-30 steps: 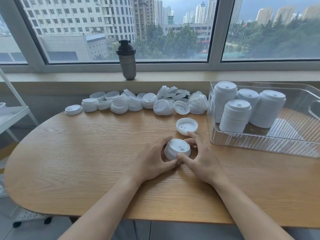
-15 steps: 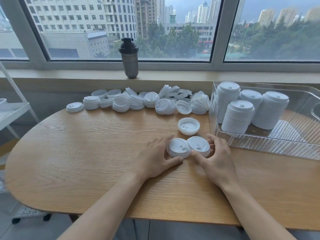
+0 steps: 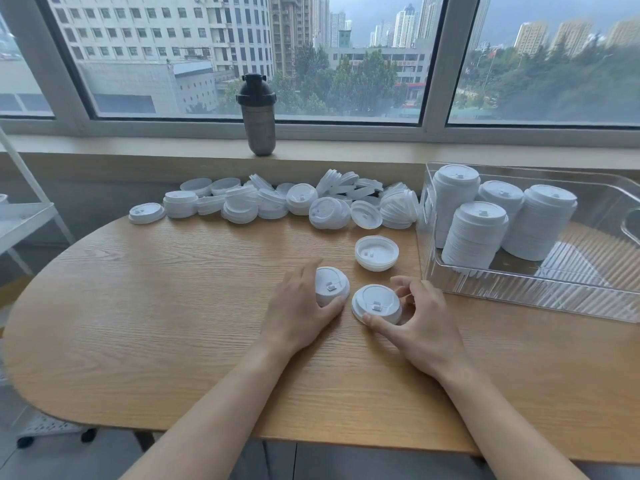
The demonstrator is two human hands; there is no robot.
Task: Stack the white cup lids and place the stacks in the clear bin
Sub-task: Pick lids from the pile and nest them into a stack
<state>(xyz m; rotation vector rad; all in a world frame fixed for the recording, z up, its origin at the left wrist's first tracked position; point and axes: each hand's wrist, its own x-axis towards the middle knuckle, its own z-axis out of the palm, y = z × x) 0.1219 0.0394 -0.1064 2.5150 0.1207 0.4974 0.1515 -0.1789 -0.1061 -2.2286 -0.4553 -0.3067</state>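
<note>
Here two white lids sit side by side near the middle of the table (image 3: 145,323), each right side up and each in one hand. The left lid (image 3: 331,285) is gripped by the left hand (image 3: 300,308), whose fingers curl round its far and left edge while the thumb presses its near edge. The right lid (image 3: 376,303) is held by the right hand (image 3: 420,318), thumb on the near rim and curled fingers on the right rim. The two lids lie just apart, not touching.

Just beyond them an upturned lid (image 3: 376,252) rests hollow side up, possibly a short stack; it lies free of both hands. Farther back, along the table's far edge, a loose heap of lids (image 3: 277,204) stretches from left to right, some flat, some tilted, some nested.

To the right stands the clear bin (image 3: 540,289), near the right hand. Inside it four tall stacks of lids (image 3: 474,239) stand upright, grouped at its left end.

On the windowsill (image 3: 346,147) behind the heap a dark shaker bottle (image 3: 259,116) stands upright. A white shelf (image 3: 24,220) shows at the left edge.
</note>
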